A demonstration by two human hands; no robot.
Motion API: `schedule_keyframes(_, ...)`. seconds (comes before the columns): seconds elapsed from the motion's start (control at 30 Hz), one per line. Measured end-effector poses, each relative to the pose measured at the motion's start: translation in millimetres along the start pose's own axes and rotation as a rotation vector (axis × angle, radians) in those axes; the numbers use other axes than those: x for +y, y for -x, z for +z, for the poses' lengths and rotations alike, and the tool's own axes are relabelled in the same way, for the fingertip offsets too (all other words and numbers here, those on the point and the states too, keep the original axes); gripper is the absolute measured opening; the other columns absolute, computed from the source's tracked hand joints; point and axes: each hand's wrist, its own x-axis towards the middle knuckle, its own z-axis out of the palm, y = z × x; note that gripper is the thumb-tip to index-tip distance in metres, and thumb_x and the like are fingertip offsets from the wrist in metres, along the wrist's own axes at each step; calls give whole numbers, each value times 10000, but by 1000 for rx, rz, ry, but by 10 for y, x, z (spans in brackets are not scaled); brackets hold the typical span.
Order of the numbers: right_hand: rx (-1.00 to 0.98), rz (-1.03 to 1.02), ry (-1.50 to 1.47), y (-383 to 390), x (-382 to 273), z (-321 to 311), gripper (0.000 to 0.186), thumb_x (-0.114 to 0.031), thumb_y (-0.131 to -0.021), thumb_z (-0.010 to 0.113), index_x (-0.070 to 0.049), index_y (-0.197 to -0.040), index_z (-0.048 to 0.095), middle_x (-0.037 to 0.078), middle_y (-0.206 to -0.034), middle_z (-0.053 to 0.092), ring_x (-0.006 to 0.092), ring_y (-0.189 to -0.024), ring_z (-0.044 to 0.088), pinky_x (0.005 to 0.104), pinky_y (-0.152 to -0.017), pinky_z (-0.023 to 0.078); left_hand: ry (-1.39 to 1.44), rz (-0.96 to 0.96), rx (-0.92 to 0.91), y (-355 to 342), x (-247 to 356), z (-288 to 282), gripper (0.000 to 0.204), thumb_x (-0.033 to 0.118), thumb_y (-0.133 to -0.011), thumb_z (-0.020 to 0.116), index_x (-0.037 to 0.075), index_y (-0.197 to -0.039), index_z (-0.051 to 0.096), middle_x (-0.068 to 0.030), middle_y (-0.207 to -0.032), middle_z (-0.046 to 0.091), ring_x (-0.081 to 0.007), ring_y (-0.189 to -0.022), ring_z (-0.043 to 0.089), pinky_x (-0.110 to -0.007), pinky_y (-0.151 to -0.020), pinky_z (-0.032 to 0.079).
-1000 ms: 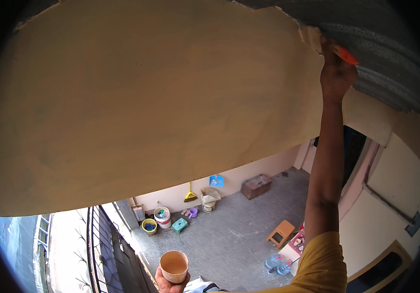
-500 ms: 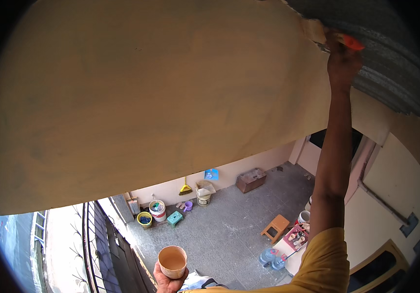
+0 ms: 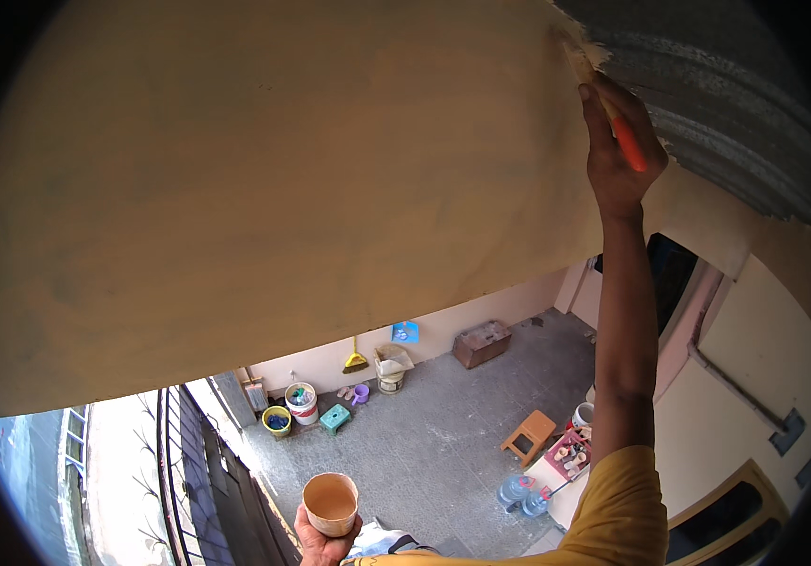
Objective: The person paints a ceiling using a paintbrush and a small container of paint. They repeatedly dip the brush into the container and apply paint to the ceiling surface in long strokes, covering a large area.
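Note:
High at the upper right, my right hand [image 3: 624, 151] grips a paintbrush [image 3: 630, 143] with an orange-red handle end. Its bristles meet the broad tan painted panel [image 3: 292, 189], close to where the panel borders the grey corrugated sheet [image 3: 735, 113]. Low in the view, my left hand [image 3: 328, 541] holds a cup [image 3: 331, 504] upright, its fingers wrapped round the side. Inside the cup is a tan-peach liquid of much the same colour as the panel.
Far below lies a grey floor with an orange stool [image 3: 529, 436], water jugs [image 3: 522, 494], a teal stool [image 3: 335, 419], buckets [image 3: 300, 403], a yellow broom [image 3: 355, 360] and a brown box [image 3: 482, 344]. A black metal gate [image 3: 200, 472] stands at the left. A pipe [image 3: 734, 389] runs down the right wall.
My right hand has moved left and slightly down with the paintbrush, whose bristles now point up and left along the panel's edge. My left hand and the cup stay nearly in place.

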Motion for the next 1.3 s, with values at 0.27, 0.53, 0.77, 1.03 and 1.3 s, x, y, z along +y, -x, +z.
schedule_keyframes(0.27,-24,77,64,-49,185,99,161,-103,-901,786,-33,-1040,746,107,-983,761,195,-865,744,283,-753,582,-20,-22,-10,-62,42,-82,538,600,-840,597,188,-1178,674,-76,-1106,680,-300,-992,619,-454,-854,546)
schedule_keyframes(0.53,29,71,48,-153,416,48,149,-88,-886,793,-63,-1027,751,94,-974,759,176,-840,734,272,-748,571,-62,9,-8,-28,34,-25,544,618,-836,602,198,-1173,678,-72,-1100,678,-292,-991,608,-444,-846,543)
schedule_keyframes(0.77,-65,-45,-10,-1,-738,122,253,-11,-799,830,-72,-1029,742,80,-965,750,214,-855,730,313,-732,600,-63,6,-19,-9,33,-69,542,625,-826,619,203,-1161,680,-50,-1082,685,-279,-981,607,-437,-852,538)
schedule_keyframes(1.03,103,234,12,115,-65,-109,217,-11,-831,811,-43,-1032,736,103,-1007,747,221,-880,737,294,-772,604,-92,21,-28,44,84,14,541,630,-821,630,205,-1154,675,-39,-1054,684,-278,-973,606,-433,-854,527)
schedule_keyframes(1.3,-165,20,-133,462,-1060,-249,276,7,-830,808,-41,-1088,721,147,-1050,746,284,-960,743,340,-840,603,-95,94,-32,88,23,14,516,604,-816,637,193,-1124,676,-31,-1018,683,-282,-964,602,-429,-856,524)
